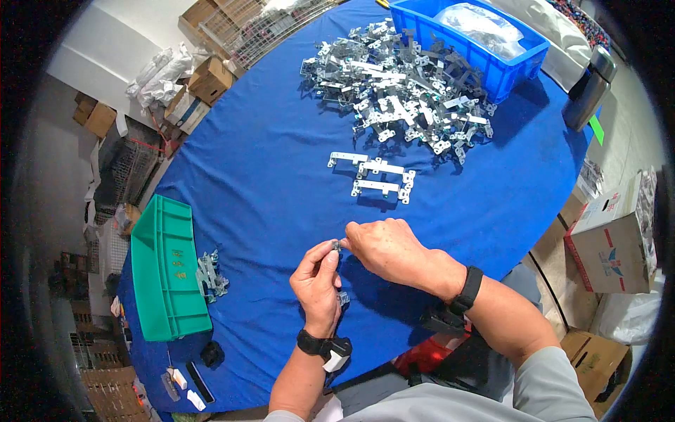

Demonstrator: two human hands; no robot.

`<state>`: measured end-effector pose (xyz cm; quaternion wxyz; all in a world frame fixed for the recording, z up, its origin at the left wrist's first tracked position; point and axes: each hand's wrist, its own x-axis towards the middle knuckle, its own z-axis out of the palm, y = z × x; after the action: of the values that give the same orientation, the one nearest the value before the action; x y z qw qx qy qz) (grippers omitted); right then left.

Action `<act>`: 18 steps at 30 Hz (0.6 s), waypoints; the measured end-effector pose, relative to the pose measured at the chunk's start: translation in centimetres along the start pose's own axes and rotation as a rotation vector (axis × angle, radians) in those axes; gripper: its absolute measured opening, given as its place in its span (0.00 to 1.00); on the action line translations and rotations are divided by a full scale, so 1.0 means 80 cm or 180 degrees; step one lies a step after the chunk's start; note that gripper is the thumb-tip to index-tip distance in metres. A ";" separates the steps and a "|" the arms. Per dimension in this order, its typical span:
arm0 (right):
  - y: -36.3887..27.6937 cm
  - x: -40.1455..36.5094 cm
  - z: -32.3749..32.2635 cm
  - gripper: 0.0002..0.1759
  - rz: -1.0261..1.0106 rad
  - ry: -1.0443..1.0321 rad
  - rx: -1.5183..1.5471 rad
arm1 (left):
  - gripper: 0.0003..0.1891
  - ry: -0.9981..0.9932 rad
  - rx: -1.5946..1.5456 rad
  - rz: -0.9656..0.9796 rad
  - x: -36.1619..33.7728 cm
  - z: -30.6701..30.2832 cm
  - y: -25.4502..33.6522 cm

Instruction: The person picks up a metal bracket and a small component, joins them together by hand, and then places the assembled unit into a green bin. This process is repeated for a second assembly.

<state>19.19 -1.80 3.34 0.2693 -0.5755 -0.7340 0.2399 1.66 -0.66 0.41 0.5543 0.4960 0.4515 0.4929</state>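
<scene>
There are two hands, one left hand (318, 288) and one right hand (385, 250), and two black wristbands (467, 290). At the fingers of the left hand is one small metal piece (337, 245). On the surface (267, 176) there are two plastic bins: one blue bin (503, 76), far right, and one green bin (163, 271), left. One bottle (590, 88) stands at the right. The metal brackets of the far pile (404, 88) are too many and too tangled for counting.
</scene>
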 end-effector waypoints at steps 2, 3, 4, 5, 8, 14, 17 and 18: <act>0.002 0.000 0.004 0.14 0.0018 -0.0090 -0.0053 | 0.09 0.0008 -0.0005 0.0009 0.000 0.000 -0.001; 0.005 0.000 0.012 0.13 -0.0053 0.0168 0.0003 | 0.09 0.0013 -0.0010 0.0021 0.000 0.000 -0.001; 0.006 0.000 0.017 0.13 -0.0124 0.0425 0.0060 | 0.09 0.0015 -0.0011 0.0019 0.000 0.000 -0.002; 0.006 0.000 0.016 0.13 -0.0126 0.0420 0.0060 | 0.10 0.0022 -0.0018 0.0022 0.000 0.000 -0.002; 0.001 -0.001 0.012 0.13 -0.0057 0.0447 0.0093 | 0.10 0.0052 -0.0009 -0.0007 0.000 -0.001 -0.002; 0.003 0.000 0.008 0.13 0.0131 -0.0014 -0.0037 | 0.10 0.0026 -0.0021 -0.0023 -0.001 0.001 0.002; 0.005 0.000 0.015 0.15 0.0019 0.0326 0.0139 | 0.10 0.0025 0.0009 -0.0017 -0.001 -0.001 -0.001; 0.005 0.000 0.016 0.15 0.0001 0.0379 0.0179 | 0.10 0.0028 0.0007 -0.0015 0.000 -0.002 -0.002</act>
<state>18.61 -1.78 2.13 0.3285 -0.5810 -0.7095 0.2259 1.52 -0.69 0.24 0.5529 0.4934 0.4556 0.4932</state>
